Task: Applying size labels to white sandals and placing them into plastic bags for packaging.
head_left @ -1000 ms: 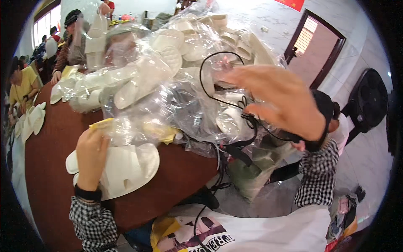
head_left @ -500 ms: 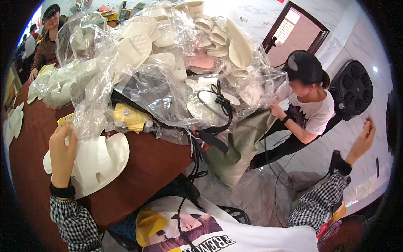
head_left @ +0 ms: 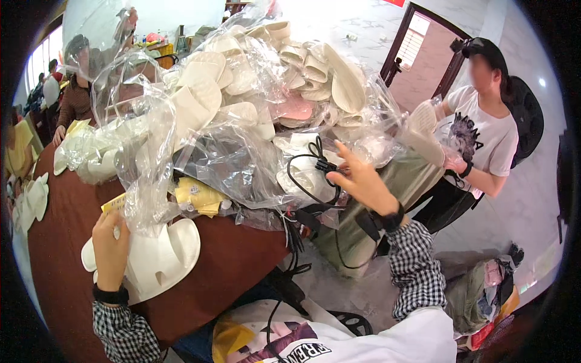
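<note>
My left hand (head_left: pixel 111 251) is closed on a small yellow label sheet (head_left: pixel 113 204) whose edge sticks up past the fingers. It is held over a pair of white slippers (head_left: pixel 166 260) lying on the brown table. Clear plastic wrap (head_left: pixel 148 206) hangs down to the slippers from the heap. My right hand (head_left: pixel 363 184) is raised at the heap's right front, fingers apart, holding nothing. Near its fingertips is a bundled black cord (head_left: pixel 324 163). Behind it, many cream slippers (head_left: pixel 200 85) are piled under clear plastic bags, with a pink slipper (head_left: pixel 295 107) among them.
The brown table (head_left: pixel 236 248) curves across the left. Yellow packets (head_left: pixel 200 195) lie at the heap's front. On the right, a co-worker (head_left: pixel 484 115) holds pale slippers (head_left: pixel 423 130). Another person (head_left: pixel 78 100) is at the back left. A stuffed bag (head_left: pixel 484 290) stands at lower right.
My right hand has swung from the far right to the heap's front. The co-worker on the right has straightened up and now holds slippers. My left hand keeps its place over the white pair.
</note>
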`<state>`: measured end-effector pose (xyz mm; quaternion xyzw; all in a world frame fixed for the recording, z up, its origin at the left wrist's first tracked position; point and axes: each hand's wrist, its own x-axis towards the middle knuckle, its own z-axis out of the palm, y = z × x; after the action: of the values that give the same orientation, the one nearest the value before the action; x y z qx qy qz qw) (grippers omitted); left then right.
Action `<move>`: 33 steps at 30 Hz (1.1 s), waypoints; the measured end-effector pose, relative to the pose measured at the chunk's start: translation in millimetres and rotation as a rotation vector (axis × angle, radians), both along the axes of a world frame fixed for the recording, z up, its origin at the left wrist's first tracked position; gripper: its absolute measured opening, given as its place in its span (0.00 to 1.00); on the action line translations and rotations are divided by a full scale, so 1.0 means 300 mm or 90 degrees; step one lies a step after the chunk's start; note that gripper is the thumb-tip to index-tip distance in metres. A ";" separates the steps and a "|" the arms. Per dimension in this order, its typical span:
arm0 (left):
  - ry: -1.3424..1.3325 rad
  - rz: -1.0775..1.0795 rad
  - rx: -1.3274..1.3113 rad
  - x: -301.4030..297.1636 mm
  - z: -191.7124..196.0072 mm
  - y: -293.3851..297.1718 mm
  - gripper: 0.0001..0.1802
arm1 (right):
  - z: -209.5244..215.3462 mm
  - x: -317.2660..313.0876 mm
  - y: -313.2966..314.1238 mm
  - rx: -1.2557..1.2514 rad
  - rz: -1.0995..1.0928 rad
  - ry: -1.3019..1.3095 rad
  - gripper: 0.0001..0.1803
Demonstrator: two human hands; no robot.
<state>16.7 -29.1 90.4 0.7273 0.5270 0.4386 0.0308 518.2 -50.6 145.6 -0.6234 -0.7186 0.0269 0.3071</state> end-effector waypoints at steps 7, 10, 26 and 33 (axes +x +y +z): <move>0.001 -0.017 -0.006 0.013 -0.006 0.015 0.05 | -0.012 0.117 -0.070 -0.082 0.141 0.364 0.32; 0.010 -0.008 0.008 -0.009 -0.001 0.005 0.07 | 0.003 0.121 -0.176 -0.128 0.138 0.242 0.26; -0.023 -0.043 0.017 -0.009 -0.040 0.004 0.06 | -0.108 -0.028 -0.020 -0.032 0.121 0.163 0.35; -0.013 -0.048 0.037 -0.014 -0.046 0.012 0.06 | -0.111 0.138 -0.302 -0.478 0.322 0.148 0.31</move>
<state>12.4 -25.6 76.5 0.7424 0.4860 0.4600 0.0314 559.5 -141.2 112.3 -0.4896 -0.7494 0.4287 0.1221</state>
